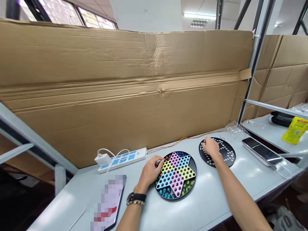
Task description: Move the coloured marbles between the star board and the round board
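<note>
A round black Chinese checkers board (176, 184) with a star of pink, yellow and blue points lies on the table. Blue, green, red and dark blue marbles (166, 193) fill the pockets around the star. My left hand (151, 170) is at the board's upper left edge with its fingers curled together; whatever they pinch is hidden. To the right lies a second black disc (222, 150) with rings of pale round spots. Over its left part, my right hand (211, 147) has its fingers closed and pointing down, and I cannot make out what is between them.
Behind the boards stands a tall cardboard wall (125, 122). A power strip (127, 158) with a plugged-in charger sits at its foot. A tablet (109, 202) lies at front left, a phone (262, 150) on the right. A yellow pouch (295, 130) stands beyond the metal post (252, 67).
</note>
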Available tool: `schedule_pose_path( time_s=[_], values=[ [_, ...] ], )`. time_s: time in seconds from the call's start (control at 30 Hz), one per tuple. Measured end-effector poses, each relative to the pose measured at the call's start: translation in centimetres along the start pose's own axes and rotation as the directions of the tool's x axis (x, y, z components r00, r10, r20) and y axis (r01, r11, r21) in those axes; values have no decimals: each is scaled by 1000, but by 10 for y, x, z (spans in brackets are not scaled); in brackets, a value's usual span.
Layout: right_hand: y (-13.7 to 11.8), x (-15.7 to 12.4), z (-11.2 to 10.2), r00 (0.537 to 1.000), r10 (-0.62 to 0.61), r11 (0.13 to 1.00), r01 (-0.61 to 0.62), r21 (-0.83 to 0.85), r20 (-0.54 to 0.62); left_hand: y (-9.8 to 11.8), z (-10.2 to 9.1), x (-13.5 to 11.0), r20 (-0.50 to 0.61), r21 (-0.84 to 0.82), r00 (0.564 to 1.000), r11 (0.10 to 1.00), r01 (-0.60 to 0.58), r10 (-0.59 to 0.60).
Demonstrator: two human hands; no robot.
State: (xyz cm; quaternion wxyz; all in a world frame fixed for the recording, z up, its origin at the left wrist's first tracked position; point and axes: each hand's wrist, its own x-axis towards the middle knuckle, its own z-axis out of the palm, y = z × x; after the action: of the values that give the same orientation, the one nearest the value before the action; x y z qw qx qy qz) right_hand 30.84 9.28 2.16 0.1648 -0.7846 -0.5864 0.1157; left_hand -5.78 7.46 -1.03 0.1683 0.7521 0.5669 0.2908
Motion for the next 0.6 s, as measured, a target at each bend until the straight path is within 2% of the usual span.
schedule_pose_path(
  time_s=[0.1, 0.23, 0.33, 0.4, 0.47, 0.6],
  values=[
    [-2, -1, 1, 998, -32, 999, 32, 9, -50, -1, 1, 0, -6, -4, 1000, 1000, -7, 7],
    [-24, -8, 13, 970, -230, 961, 240, 137, -85, -1, 3, 0, -13, -15, 1000, 1000, -10, 10],
    [-48, -22, 27, 912, -410, 891, 405, 206, -19, -2, 4, -1, -19, -19, 1000, 1000, -13, 13],
    [-63, -34, 35, 870, -491, 860, 475, 189, 50, -3, 4, -1, -22, -18, 1000, 1000, -18, 18],
    [-74, -45, 39, 844, -522, 852, 508, 128, 124, -4, 4, -1, -23, -14, 1000, 1000, -22, 21],
    [-83, -56, 37, 842, -503, 860, 511, 11, 193, -5, 5, -1, -15, -9, 1000, 1000, -22, 22]
  ],
)
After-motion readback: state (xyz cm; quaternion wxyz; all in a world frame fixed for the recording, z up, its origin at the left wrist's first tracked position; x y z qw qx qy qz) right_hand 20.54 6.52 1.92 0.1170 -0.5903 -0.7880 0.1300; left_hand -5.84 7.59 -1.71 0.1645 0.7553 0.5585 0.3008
